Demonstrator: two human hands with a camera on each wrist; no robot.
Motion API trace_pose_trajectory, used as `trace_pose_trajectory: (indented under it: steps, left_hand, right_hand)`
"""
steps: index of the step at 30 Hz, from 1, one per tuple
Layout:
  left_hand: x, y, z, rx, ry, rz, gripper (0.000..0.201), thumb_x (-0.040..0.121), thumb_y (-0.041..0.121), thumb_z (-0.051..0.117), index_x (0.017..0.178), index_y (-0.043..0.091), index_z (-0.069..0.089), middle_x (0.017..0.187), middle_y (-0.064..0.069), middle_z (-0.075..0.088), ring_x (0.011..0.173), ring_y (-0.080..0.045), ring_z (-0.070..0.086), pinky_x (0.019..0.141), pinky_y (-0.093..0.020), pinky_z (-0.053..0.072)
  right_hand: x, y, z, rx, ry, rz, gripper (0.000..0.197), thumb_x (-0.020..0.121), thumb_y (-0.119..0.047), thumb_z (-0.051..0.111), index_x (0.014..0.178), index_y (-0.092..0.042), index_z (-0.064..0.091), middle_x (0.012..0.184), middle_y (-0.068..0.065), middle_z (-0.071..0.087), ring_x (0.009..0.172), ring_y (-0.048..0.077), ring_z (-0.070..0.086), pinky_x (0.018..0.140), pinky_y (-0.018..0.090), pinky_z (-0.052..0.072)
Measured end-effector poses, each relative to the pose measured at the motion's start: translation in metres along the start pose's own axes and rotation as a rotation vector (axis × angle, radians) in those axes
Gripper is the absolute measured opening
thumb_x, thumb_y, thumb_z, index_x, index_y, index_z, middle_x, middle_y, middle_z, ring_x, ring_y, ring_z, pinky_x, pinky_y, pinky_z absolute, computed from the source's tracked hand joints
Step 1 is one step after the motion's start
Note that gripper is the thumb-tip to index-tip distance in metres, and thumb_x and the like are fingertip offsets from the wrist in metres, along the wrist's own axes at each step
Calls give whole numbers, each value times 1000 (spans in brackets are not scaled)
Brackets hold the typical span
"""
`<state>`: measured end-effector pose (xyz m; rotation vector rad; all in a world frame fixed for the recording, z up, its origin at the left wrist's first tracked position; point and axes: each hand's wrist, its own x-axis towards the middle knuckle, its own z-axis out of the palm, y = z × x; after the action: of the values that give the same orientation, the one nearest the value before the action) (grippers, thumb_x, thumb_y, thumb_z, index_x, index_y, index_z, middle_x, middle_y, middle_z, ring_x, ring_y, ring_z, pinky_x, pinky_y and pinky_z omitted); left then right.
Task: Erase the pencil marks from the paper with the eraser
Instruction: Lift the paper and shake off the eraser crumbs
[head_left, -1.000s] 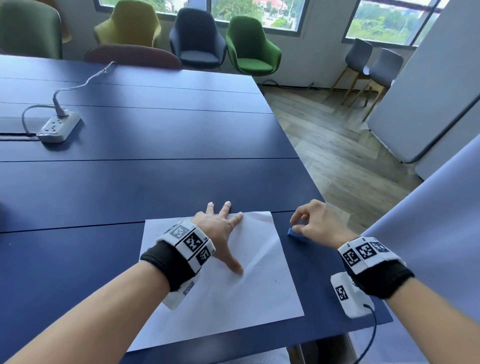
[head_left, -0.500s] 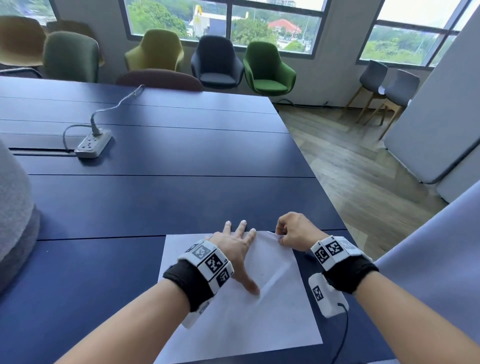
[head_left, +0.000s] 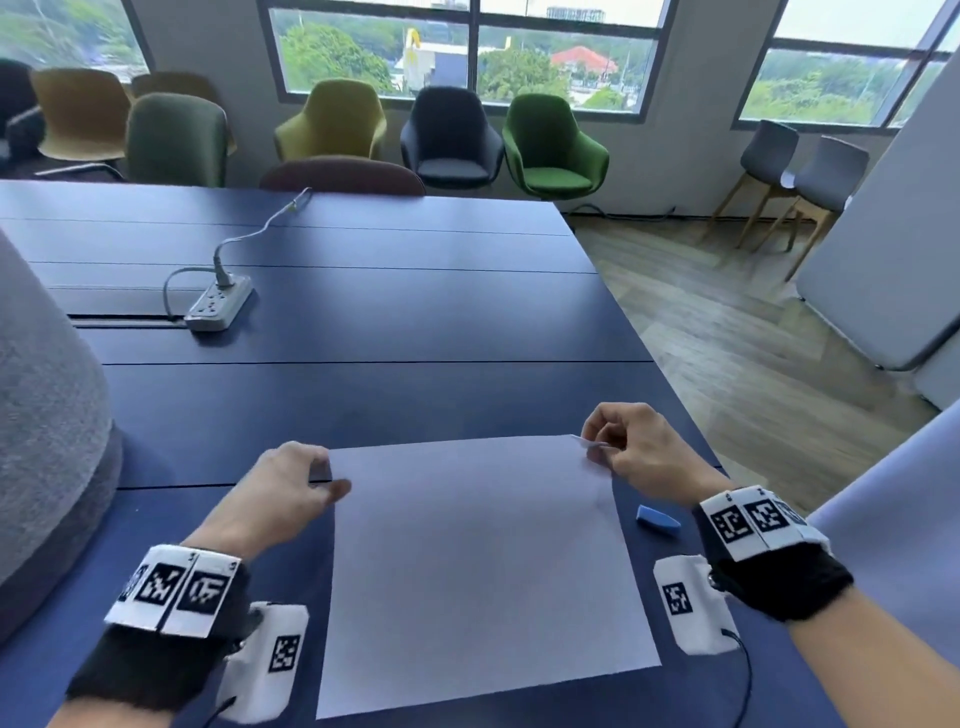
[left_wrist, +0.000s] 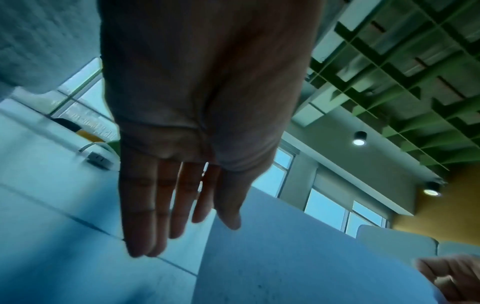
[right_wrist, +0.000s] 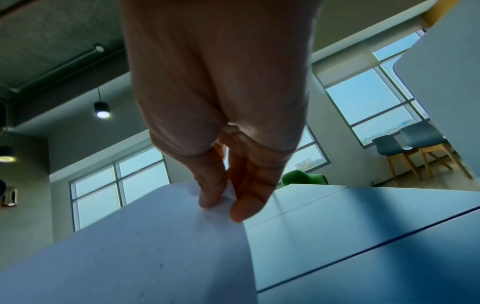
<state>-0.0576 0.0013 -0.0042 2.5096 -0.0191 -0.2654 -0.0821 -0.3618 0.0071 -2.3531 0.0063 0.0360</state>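
A white paper (head_left: 478, 561) lies on the dark blue table (head_left: 363, 322), its far edge slightly lifted. My right hand (head_left: 597, 444) pinches the paper's far right corner between thumb and fingers (right_wrist: 239, 209). My left hand (head_left: 324, 473) is at the far left corner, fingers (left_wrist: 145, 226) straight beside the sheet and the thumb touching its edge. A small blue eraser (head_left: 657, 519) lies on the table just right of the paper, held by neither hand. Faint dark specks (right_wrist: 161, 265) show on the paper (right_wrist: 130, 257).
A white power strip (head_left: 218, 306) with its cable sits on the table at the far left. A grey rounded object (head_left: 47, 441) stands at the left edge. The table's right edge (head_left: 675, 384) drops to wooden floor. Chairs line the far wall.
My right hand left the eraser on the table and took the paper's far right corner. My left hand came off the sheet's middle to its far left corner. The paper now lies square.
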Motion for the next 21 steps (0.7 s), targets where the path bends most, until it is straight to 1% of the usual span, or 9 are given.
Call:
trace_pose_trajectory:
  steps: [1,2,3,6,9,12,15,18,21]
  left_hand:
    - [-2,-3,1,-43,22,1,18,89,18,68,71,15,67,66,-5,64,56,-17,53,60,-31,49]
    - [-1,-6,4,-72,37,6,30,88,13,67,58,15,62,54,0,57,49,-15,49,55,-29,46]
    - [-2,-9,4,-110,41,-14,33,87,9,66,55,11,60,49,2,52,47,-14,47,54,-29,45]
    - [-6,-9,-3,-200,115,34,27,87,12,70,62,6,65,49,2,51,49,-17,49,58,-36,52]
    - [-18,3,-20,-233,250,167,26,84,18,75,60,24,67,54,4,58,54,-20,62,57,-22,45]
    - [-29,18,-42,-257,376,305,27,81,21,76,59,34,67,62,9,60,58,-17,64,59,-26,44]
    - [-43,30,-56,-384,455,393,19,77,23,75,64,35,70,64,8,61,56,-14,65,63,-28,54]
    - [-57,36,-59,-455,481,457,10,75,29,71,68,36,71,66,11,62,53,-5,62,65,-35,57]
    - [-56,30,-51,-350,467,447,16,78,24,74,69,36,70,66,8,62,54,-9,63,63,-31,55]
  right_hand:
    - [0,-4,0,11,0,-8,17,85,-1,63,76,-15,61,61,-2,59,50,-1,50,52,12,40]
    - [-2,-7,0,16,5,-13,17,85,0,63,76,-15,61,61,-2,59,50,0,50,53,13,41]
    - [-3,-11,-1,20,13,-22,18,85,1,62,77,-15,61,61,-3,59,51,2,50,54,16,42]
    - [-9,-26,-8,11,84,-75,21,82,2,64,78,-18,62,61,-5,60,53,8,53,56,24,46]
    - [-19,-43,-18,-23,227,-126,24,79,1,69,86,-21,62,70,0,66,61,14,63,58,23,52]
    - [-34,-63,-29,10,337,-180,28,78,-2,72,92,-24,61,73,6,66,67,22,66,70,34,56]
    - [-49,-80,-38,67,413,-240,31,76,0,74,93,-24,62,75,8,65,68,25,66,73,41,56]
    - [-62,-89,-38,104,459,-274,34,75,1,75,92,-26,62,75,-2,67,67,18,66,71,34,55]
    - [-67,-85,-27,82,431,-249,37,76,0,74,88,-32,60,74,-5,67,69,13,65,67,22,52]
